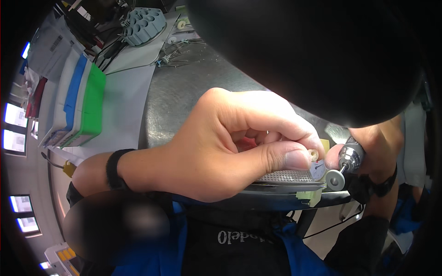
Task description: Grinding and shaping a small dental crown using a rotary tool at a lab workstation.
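Observation:
My left hand (230, 142) is closed, with thumb and forefinger pinching a small hollow tooth-coloured piece (313, 155) at their tips. The piece's round opening shows; the fingers cover the rest. At the right, my right hand (375, 142) is wrapped round a rotary handpiece (352, 154), partly hidden by a large dark shape above it. A pale grey grinding disc (335, 180) sits on the handpiece's shaft. The disc is close below and right of the piece, with a gap between them. Beneath the left fingertips lies a perforated metal plate (287, 176), beside a small white dial gauge (317, 170).
A large dark rounded object (313, 55) blocks the upper right. On the metal table (175, 92) lie several thin-shanked bits (171, 57) near a grey-blue holder with holes (144, 26). A green box (93, 103) stands at the left. A black cable (334, 225) hangs below the table edge.

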{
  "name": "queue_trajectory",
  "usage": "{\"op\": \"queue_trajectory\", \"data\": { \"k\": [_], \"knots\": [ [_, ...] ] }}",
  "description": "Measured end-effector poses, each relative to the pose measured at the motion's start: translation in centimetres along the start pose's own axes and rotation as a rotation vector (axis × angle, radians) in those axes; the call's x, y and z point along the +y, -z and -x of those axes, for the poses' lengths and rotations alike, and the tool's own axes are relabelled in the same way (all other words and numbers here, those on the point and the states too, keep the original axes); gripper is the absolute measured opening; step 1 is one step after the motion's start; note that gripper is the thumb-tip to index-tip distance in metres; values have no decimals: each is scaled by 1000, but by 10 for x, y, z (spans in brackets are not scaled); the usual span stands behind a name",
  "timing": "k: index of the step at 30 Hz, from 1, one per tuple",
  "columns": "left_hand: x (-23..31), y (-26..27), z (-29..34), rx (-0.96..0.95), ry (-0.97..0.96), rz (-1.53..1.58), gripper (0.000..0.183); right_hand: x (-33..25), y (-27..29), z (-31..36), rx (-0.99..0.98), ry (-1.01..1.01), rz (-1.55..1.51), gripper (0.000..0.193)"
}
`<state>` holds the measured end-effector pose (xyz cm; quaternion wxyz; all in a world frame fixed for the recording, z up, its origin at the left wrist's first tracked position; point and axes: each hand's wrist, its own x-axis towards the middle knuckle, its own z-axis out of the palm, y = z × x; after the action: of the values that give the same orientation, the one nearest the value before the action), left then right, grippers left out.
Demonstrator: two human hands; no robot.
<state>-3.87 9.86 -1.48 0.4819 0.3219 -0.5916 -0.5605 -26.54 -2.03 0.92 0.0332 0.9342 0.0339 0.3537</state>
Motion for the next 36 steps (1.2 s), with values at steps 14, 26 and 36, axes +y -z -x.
{"op": "queue_trajectory", "data": {
  "k": [14, 26, 36],
  "knots": [
    [0, 3, 0, -25, -73, -138, 13, 2, 12, 26, -203, -247, -242, 50],
    [-4, 3, -2, -56, -53, -57, 13, 4, 13, 25, -360, -282, -373, 50],
    [-4, 4, 0, -65, -50, -4, 11, -1, 12, 12, -318, -231, -252, 54]
  ]
}}
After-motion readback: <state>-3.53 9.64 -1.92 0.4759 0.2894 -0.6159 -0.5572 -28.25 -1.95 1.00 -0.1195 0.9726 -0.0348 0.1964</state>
